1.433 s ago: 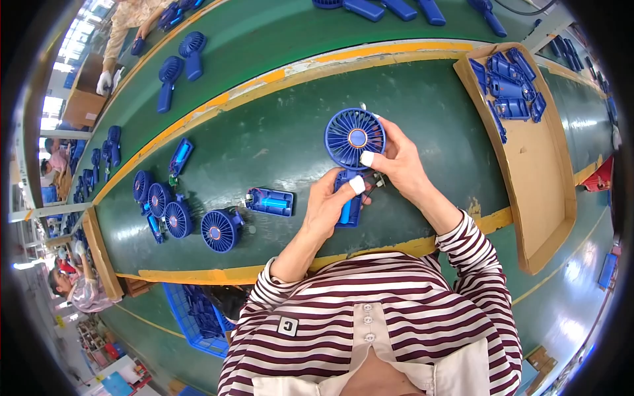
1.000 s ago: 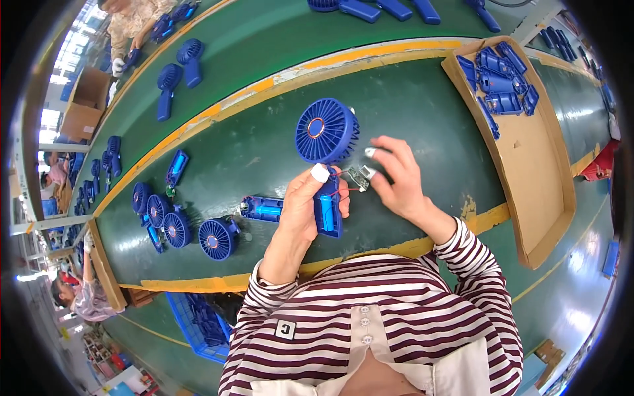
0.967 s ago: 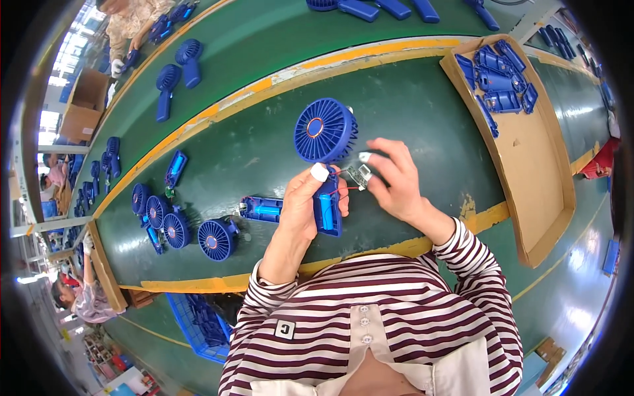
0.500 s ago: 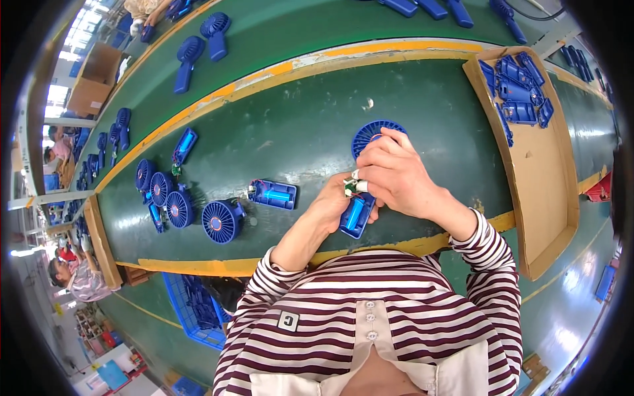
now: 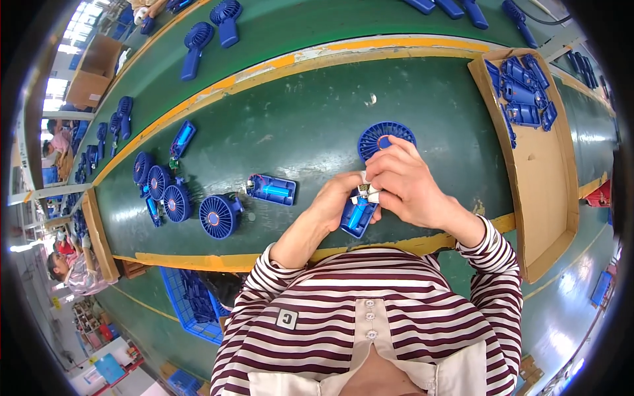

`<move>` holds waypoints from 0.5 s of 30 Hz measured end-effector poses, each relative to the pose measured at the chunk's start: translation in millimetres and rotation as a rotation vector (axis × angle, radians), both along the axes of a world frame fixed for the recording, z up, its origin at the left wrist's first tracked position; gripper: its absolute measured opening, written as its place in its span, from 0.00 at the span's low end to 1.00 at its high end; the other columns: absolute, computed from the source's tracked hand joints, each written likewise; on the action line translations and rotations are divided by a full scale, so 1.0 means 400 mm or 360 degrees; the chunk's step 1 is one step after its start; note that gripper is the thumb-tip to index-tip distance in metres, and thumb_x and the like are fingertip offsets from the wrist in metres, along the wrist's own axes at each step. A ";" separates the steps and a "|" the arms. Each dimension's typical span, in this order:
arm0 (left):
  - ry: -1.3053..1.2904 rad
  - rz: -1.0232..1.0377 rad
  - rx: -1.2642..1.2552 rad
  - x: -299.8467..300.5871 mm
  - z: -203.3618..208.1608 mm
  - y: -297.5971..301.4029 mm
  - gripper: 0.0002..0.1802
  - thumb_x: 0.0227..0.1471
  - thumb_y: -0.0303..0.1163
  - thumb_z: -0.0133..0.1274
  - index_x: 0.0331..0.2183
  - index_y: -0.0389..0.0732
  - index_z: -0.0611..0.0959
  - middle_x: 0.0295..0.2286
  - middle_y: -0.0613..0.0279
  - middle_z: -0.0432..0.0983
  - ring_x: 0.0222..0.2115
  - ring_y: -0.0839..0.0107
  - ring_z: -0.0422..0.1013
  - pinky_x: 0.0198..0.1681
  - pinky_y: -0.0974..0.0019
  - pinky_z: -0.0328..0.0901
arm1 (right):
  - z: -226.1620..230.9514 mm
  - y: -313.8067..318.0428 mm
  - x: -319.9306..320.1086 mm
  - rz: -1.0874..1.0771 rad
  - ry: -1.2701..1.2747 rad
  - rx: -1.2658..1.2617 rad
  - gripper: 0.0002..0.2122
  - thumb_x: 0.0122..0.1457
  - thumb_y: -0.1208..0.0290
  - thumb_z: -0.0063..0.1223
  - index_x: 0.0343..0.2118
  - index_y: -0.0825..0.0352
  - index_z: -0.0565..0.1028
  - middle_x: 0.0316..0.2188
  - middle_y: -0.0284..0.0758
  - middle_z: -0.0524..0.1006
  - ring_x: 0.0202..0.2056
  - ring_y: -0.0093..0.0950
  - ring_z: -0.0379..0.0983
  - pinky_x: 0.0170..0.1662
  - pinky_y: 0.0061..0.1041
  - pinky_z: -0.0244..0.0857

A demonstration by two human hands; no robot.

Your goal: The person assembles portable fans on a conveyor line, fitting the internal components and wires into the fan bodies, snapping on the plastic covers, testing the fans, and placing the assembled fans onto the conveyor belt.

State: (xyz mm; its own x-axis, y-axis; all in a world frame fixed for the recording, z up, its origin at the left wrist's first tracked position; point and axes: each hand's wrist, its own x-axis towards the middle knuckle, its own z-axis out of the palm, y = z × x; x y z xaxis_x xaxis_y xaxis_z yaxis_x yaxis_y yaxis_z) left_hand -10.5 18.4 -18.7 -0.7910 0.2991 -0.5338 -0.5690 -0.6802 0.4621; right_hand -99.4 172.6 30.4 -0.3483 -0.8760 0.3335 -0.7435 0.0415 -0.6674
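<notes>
A blue handheld fan lies in front of me, its round grille (image 5: 376,134) away from me and its opened handle (image 5: 356,216) toward me. A bright blue battery cell shows in the handle. My left hand (image 5: 332,199) is closed on the handle's left side, its thumb by a small circuit board (image 5: 363,190). From the right, my right hand (image 5: 411,187) pinches at this board, with white coverings on fingertips. The board sits at the handle's top, a dark display face upward. Fingers hide part of the board and the fan's neck.
Left on the green bench are an open handle shell (image 5: 272,189) with a battery, a fan head (image 5: 220,216), several more fan heads (image 5: 176,202) and another handle part (image 5: 183,140). A cardboard tray (image 5: 545,198) at right holds blue shells (image 5: 522,86). Finished-looking fans (image 5: 197,49) lie beyond the yellow edge.
The circuit board has turned from its green side to its dark display face and lies closer over the handle. Fans beyond the yellow edge have shifted right. My view has shifted slightly.
</notes>
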 end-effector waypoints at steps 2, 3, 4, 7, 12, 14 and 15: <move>-0.0028 0.0098 -0.0022 -0.002 0.009 0.004 0.17 0.54 0.38 0.39 0.34 0.31 0.71 0.24 0.51 0.73 0.19 0.63 0.73 0.22 0.65 0.71 | -0.008 0.004 0.016 -0.0104 0.0198 -0.0124 0.11 0.31 0.77 0.58 0.22 0.66 0.71 0.31 0.32 0.71 0.41 0.30 0.66 0.54 0.44 0.49; -0.0053 0.0187 -0.0042 -0.006 0.021 0.010 0.18 0.54 0.39 0.39 0.34 0.31 0.71 0.25 0.52 0.73 0.20 0.63 0.73 0.22 0.64 0.71 | -0.014 0.008 0.021 -0.0110 0.0201 -0.0117 0.11 0.31 0.77 0.58 0.22 0.66 0.71 0.31 0.32 0.71 0.41 0.30 0.66 0.54 0.44 0.49; -0.0097 0.0251 -0.0079 -0.007 0.035 0.015 0.17 0.53 0.38 0.39 0.35 0.32 0.71 0.26 0.52 0.73 0.21 0.63 0.73 0.22 0.64 0.70 | -0.018 0.010 0.025 -0.0164 0.0289 -0.0154 0.11 0.30 0.76 0.59 0.22 0.66 0.71 0.31 0.32 0.71 0.41 0.30 0.67 0.53 0.45 0.50; -0.0121 0.0479 -0.0251 -0.014 0.052 0.035 0.16 0.53 0.35 0.40 0.36 0.32 0.73 0.27 0.55 0.73 0.24 0.66 0.72 0.25 0.66 0.70 | -0.041 0.014 0.032 -0.0252 0.0391 -0.0222 0.11 0.30 0.77 0.58 0.22 0.67 0.71 0.32 0.34 0.71 0.40 0.32 0.69 0.52 0.48 0.51; 0.0007 0.0646 -0.0315 -0.012 0.046 0.052 0.13 0.53 0.30 0.41 0.36 0.34 0.75 0.32 0.61 0.73 0.33 0.75 0.69 0.37 0.70 0.65 | -0.095 0.015 0.049 -0.0548 0.0690 -0.0497 0.09 0.33 0.78 0.54 0.23 0.68 0.72 0.31 0.34 0.72 0.40 0.35 0.70 0.53 0.50 0.50; 0.0050 0.0647 -0.0299 -0.009 0.040 0.055 0.12 0.53 0.29 0.41 0.37 0.34 0.75 0.33 0.61 0.73 0.34 0.75 0.68 0.38 0.71 0.63 | -0.094 0.017 0.049 -0.0528 0.0705 -0.0486 0.09 0.33 0.78 0.54 0.23 0.68 0.72 0.30 0.34 0.72 0.40 0.34 0.70 0.53 0.50 0.50; 0.0052 0.0647 -0.0298 -0.009 0.043 0.057 0.12 0.53 0.29 0.41 0.37 0.34 0.75 0.33 0.61 0.73 0.34 0.75 0.68 0.38 0.71 0.63 | -0.094 0.018 0.049 -0.0516 0.0718 -0.0474 0.09 0.34 0.78 0.54 0.23 0.68 0.72 0.29 0.34 0.72 0.40 0.33 0.70 0.53 0.50 0.50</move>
